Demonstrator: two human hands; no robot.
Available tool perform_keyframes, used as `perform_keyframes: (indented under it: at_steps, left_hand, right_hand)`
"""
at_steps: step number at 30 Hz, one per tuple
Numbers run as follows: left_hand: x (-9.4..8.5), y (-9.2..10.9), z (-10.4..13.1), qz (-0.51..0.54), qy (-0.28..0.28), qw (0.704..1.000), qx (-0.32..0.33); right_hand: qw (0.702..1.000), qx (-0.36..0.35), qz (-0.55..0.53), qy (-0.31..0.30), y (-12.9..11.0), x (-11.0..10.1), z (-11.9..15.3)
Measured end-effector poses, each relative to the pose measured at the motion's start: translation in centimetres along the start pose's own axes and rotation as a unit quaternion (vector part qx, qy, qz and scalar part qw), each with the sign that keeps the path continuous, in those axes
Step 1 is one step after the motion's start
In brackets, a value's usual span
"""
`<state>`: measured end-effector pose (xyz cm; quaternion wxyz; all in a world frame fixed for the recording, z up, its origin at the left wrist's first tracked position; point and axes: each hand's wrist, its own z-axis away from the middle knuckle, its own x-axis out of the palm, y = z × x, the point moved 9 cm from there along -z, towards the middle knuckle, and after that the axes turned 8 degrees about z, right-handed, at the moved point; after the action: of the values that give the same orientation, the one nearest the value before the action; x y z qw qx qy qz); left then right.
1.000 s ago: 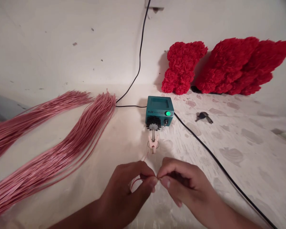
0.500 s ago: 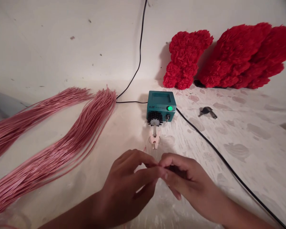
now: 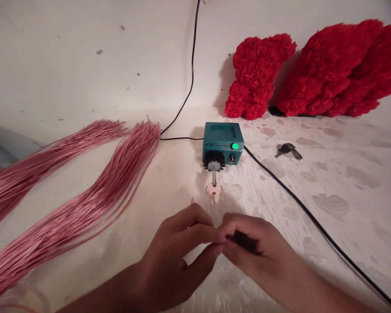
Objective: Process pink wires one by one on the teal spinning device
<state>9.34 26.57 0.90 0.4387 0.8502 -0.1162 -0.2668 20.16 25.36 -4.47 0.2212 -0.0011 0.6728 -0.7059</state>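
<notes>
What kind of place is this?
Likely a small handcraft work corner: a teal metal box-shaped machine with a lit green button, long pink cord bundles, and fluffy red flower-like clusters by the wall.

Fingertips: where left hand point(image 3: 179, 256) and right hand point(image 3: 260, 252) are meeting, they are hiding whatever lies between.
Pink strands point(image 3: 84, 208): both bundles are running out of view at left.
Red flowers point(image 3: 339, 74): the right-hand mass, along the tabletop's point(image 3: 169, 174) back edge, is getting cut off.
Green box point(image 3: 223, 143): its lettering is showing too small.
</notes>
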Motion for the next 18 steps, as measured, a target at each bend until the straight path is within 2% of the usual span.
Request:
perform_keyframes:
  at_steps: [3,11,18]
  left_hand:
    - [0.1,0.0,0.0,0.005,-0.005,1.0,-0.004]
    - [-0.1,-1.9,0.3,-0.002,-0.003,0.993,-0.121]
    - [0.0,-3.0,0.7,-0.039,-0.056,0.971,-0.228]
  right_hand:
    - [1.0,0.019,0.001,-0.008,0.3,0.1,-0.1]
    - [1.0,0.019,0.018,0.003,0.3,0.0,0.1]
    - [0.996,-0.025,0.076,0.037,-0.6,-0.4,0.1]
